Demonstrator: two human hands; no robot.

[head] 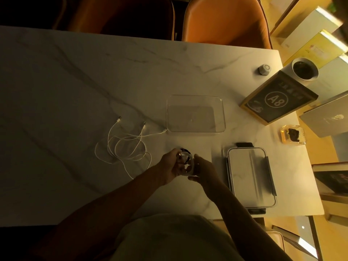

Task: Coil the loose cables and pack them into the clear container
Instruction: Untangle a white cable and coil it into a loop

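A white cable coil [189, 165] is held between both hands above the table's near middle, with something dark looped at its top. My left hand [172, 166] grips its left side and my right hand [204, 170] cups its right side. Loose white cables [124, 146] lie tangled on the marble table [75, 91] to the left, with their plugs pointing away from me. The clear container [195, 113] stands open and empty just beyond my hands. Its lid [251, 177] with dark clips lies flat to the right.
At the right edge are a dark sign marked A8 [278, 98], a white cup [305, 69], a small grey knob [264, 68], a small clear box with dark contents [292, 134], a laptop [327, 117] and books [333, 178]. Orange chairs [226, 19] stand behind the table.
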